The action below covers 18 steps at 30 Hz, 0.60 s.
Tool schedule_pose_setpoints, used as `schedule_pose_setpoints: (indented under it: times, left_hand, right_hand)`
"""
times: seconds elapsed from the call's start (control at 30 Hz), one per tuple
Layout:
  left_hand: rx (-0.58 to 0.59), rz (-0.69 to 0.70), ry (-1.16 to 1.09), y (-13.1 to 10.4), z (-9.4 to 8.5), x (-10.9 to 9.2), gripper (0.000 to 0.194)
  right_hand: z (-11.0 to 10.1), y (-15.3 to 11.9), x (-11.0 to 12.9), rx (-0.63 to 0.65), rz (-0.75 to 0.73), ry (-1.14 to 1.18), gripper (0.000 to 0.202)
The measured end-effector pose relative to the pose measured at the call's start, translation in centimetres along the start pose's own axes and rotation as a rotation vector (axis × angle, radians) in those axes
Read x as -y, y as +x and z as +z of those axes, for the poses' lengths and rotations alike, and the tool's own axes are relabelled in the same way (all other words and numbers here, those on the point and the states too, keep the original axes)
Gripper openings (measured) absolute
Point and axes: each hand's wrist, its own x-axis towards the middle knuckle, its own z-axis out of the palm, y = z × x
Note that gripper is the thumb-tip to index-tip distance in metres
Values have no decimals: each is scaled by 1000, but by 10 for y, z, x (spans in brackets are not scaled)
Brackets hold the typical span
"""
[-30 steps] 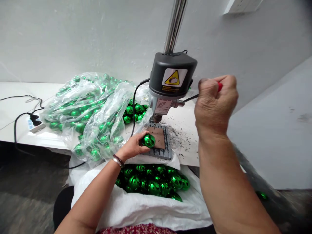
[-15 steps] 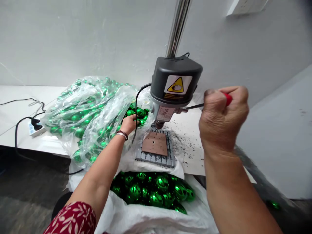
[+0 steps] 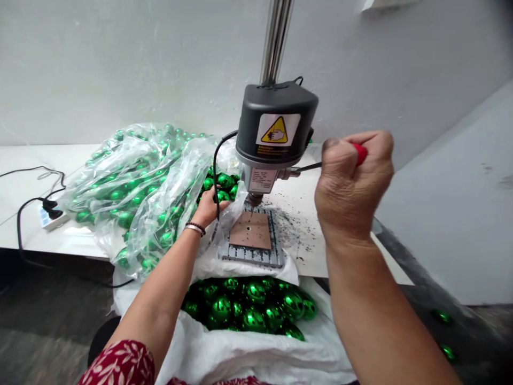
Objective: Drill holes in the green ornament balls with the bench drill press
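My right hand (image 3: 352, 184) is closed in a fist around the feed lever (image 3: 310, 167) of a small drill press (image 3: 276, 125), its red knob (image 3: 360, 154) showing past the fingers. My left hand (image 3: 208, 207) reaches into a clear plastic bag (image 3: 132, 182) of shiny green baubles (image 3: 226, 181). Its thumb and fingers are apart near a bauble; the fingertips are partly hidden by the balls and the black cable (image 3: 215, 166). Under the drill chuck (image 3: 255, 199), a brown board (image 3: 250, 238) with a small hole lies on the slotted grey base (image 3: 276, 251); no bauble is on it.
Below the table edge, a white sack (image 3: 240, 350) holds several green baubles (image 3: 256, 318). Dark shavings (image 3: 294, 235) litter the white table (image 3: 310, 259). A power strip (image 3: 52, 218) with plugged-in cords lies at left. Two baubles (image 3: 447, 351) lie on the floor at right.
The view has shifted, so the press and both hands appear slightly further left. My left hand stays at the bag's mouth, with its thumb now more visible. My right hand keeps hold of the lever.
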Motion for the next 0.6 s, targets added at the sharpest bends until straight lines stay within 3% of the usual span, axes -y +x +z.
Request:
schedule_pose_setpoints:
  times: [0.2, 0.3, 0.43, 0.6]
  left_hand:
    - [-173, -7, 171, -43, -50, -23, 67]
    - [-61, -4, 99, -72, -59, -42, 68]
    - [217, -12, -118, -95, -38, -56, 64]
    - [247, 59, -31, -91, -2, -48, 51]
  right_hand:
    - [1, -2, 1, -4, 7, 39, 19]
    - [2, -2, 3, 6, 30, 19, 18]
    - [3, -2, 1, 5, 17, -13, 20]
    - [3, -4, -5, 26, -10, -58, 23]
